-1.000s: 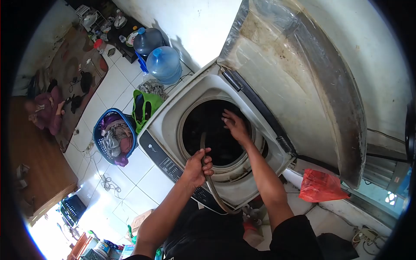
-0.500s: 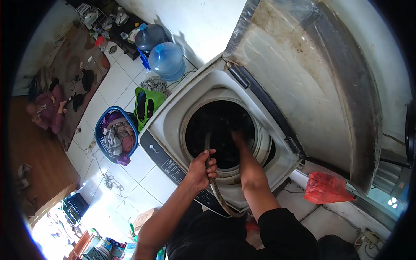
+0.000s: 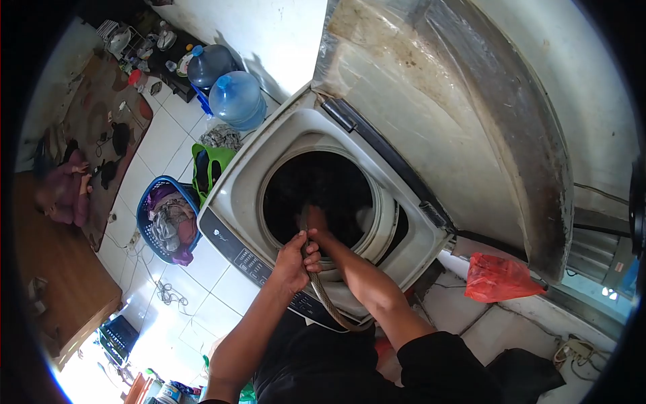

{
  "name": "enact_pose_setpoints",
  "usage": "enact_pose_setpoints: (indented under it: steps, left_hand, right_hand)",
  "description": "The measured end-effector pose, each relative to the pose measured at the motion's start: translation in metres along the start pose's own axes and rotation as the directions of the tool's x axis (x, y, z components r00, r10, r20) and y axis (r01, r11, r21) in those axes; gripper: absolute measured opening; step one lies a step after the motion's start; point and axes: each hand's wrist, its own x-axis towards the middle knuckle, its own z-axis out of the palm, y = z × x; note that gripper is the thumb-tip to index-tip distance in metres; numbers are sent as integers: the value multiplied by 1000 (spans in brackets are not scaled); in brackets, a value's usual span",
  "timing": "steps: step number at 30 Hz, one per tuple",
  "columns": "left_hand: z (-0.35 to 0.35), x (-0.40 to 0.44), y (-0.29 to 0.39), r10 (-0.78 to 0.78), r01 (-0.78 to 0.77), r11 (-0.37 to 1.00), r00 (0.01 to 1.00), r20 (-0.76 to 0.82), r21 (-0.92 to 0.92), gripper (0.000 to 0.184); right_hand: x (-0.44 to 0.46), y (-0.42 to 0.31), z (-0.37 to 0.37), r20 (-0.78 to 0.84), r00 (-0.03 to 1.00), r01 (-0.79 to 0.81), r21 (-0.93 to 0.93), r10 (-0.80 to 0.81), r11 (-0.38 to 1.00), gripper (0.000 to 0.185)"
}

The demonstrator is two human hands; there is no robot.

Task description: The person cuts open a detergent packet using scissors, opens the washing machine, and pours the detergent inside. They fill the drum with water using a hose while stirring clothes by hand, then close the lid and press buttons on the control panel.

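Standing open, the washing machine (image 3: 412, 268) takes the hose (image 3: 326, 303) into its dark drum (image 3: 323, 176). The right hand (image 3: 315, 219) has shifted beside it (finger opening cannot be told), bringing both hands together; the left hand's (image 3: 293, 262) fingers wrap the hose closely.

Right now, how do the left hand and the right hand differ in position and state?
The left hand is brightly lit near the drum's front edge; the right hand is down inside the dark drum. The left hand's fingers curl around the hose; the right hand is too dim to tell whether it grips anything. Both are bare.
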Motion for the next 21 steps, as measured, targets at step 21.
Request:
enact_pose_setpoints:
  steps: [21]
  left_hand:
    - [-6, 3, -9, -3, 2, 1000, 997, -72, -19, 26]
  right_hand:
    - [116, 118, -1, 39, 998, -45, -231, 55, 972, 35]
